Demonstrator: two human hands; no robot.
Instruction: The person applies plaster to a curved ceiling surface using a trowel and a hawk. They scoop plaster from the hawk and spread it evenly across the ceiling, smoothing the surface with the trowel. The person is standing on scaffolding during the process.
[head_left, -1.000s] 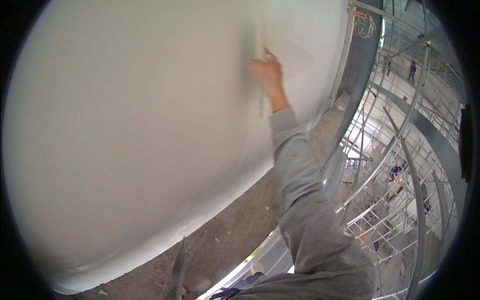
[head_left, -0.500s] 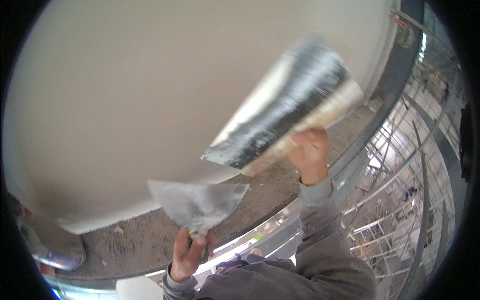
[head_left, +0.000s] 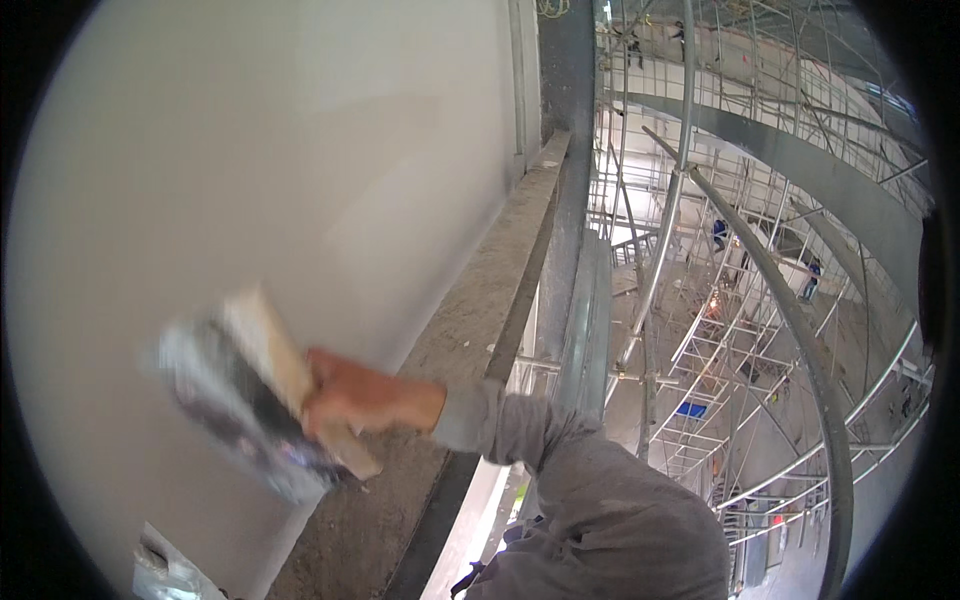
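My right hand [head_left: 365,395] is closed round the pale wooden back of a wide skimming blade [head_left: 240,410]. The metal blade is smeared by motion and lies close over the pale wall [head_left: 200,200]; whether it touches the surface I cannot tell. At the lower left edge, part of a smaller putty knife's metal blade [head_left: 170,575] shows against the wall. My left hand is out of the picture.
A rough, dusty ledge [head_left: 480,300] runs along the wall's foot, with a dark edge beyond it. To the right, a deep drop holds scaffolding poles [head_left: 670,240], a curved metal pipe [head_left: 780,290] and several distant people [head_left: 812,278].
My view has turned to the right. My right hand has swung the skimming blade leftward and down across the wall. My left hand has left the picture, and its putty knife sits at the lower left.
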